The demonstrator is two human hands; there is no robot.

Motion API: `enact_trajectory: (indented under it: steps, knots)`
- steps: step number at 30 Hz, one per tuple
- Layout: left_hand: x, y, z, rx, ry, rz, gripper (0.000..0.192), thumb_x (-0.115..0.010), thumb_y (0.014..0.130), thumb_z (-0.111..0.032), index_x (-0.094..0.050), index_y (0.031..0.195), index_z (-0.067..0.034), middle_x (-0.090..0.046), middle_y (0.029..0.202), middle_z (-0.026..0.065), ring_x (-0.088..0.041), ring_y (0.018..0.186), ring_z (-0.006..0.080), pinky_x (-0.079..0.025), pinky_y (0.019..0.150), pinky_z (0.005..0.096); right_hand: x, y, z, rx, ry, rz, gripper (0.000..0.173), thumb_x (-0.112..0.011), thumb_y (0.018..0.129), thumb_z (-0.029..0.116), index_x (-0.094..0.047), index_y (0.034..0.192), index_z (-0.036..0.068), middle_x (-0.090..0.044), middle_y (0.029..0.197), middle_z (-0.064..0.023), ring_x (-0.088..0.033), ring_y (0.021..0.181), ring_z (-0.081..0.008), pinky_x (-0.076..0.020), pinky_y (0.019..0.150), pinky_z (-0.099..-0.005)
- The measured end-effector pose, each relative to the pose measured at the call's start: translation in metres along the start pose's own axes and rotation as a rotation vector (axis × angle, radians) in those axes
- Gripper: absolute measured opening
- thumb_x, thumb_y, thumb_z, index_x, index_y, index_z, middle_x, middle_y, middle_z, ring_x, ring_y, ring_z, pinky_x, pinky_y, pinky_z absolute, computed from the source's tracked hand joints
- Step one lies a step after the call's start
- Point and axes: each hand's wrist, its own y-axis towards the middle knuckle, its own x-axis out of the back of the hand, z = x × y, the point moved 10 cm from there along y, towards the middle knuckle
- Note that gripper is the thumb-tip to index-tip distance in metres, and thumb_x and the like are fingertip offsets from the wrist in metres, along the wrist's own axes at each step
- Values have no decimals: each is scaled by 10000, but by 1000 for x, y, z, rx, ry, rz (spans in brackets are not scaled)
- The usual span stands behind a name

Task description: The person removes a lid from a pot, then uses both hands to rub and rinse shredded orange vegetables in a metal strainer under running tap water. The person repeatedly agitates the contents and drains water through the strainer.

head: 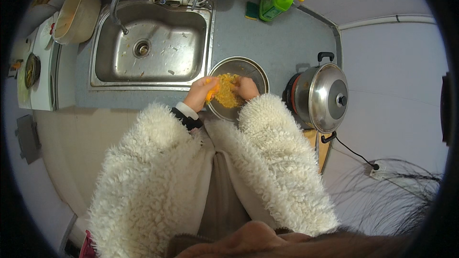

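Note:
A round metal bowl (266,79) stands on the counter at the sink's right corner. Over it is a clump of yellow, crumbly food (227,91); whether it lies in the bowl or is held above it I cannot tell. My left hand (200,91) grips a soft orange-yellow piece (211,91) at the clump's left side, thumb on top. On the clump's right side, my right hand (246,87) has its fingertips in the yellow food, with the fingers partly hidden.
Left of the bowl is a steel sink (161,64) with an arched faucet (114,3) and food scraps. A lidded steel pot (328,96) stands to the right. Behind are a green pump bottle (276,0) and a sponge (252,10). A plastic tub (79,18) is at the left.

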Motion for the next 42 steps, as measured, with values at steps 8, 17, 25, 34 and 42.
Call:
enact_trajectory:
  steps: [8, 17, 25, 34, 42]
  knots:
    - [4, -1, -2, -14, -31, 4, 233, -558, 899, -196, -573, 1036, -7, -582, 801, 28, -534, 653, 80, -426, 539, 190, -3, 15, 5, 34, -111, 5, 225, -681, 736, 186, -639, 817, -20, -633, 734, -176, -630, 688, -221, -488, 647, -347]
    - [-14, 0, 1, -15, 181, 62, 226, -619, 859, -198, -591, 991, -17, -602, 809, 30, -557, 674, 79, -429, 545, 190, 11, -44, 32, -131, 847, 215, 123, -620, 796, 72, -626, 875, -21, -637, 729, -65, -577, 613, -109, -451, 578, -204]
    - [-36, -5, -6, -6, 165, 130, 156, -598, 872, -170, -586, 935, -28, -586, 788, 31, -532, 649, 71, -421, 538, 182, 48, -64, 58, 66, 850, 84, 145, -589, 839, 64, -636, 928, -40, -651, 789, -64, -598, 677, -98, -470, 612, -211]
    - [3, -14, -11, 69, -116, 71, 193, -508, 927, -250, -521, 950, -58, -517, 795, 14, -494, 688, 88, -401, 540, 205, 57, -53, 14, 89, 350, -216, 163, -639, 795, 70, -644, 931, -20, -657, 820, -108, -616, 714, -143, -484, 655, -270]
    - [38, -49, -46, 91, -593, 101, 415, -366, 955, -394, -493, 1113, -32, -555, 952, 99, -534, 835, 218, -444, 688, 317, 111, -111, -48, -146, 166, -699, 261, -681, 764, 207, -595, 841, -28, -594, 675, -99, -546, 608, -155, -447, 584, -300]
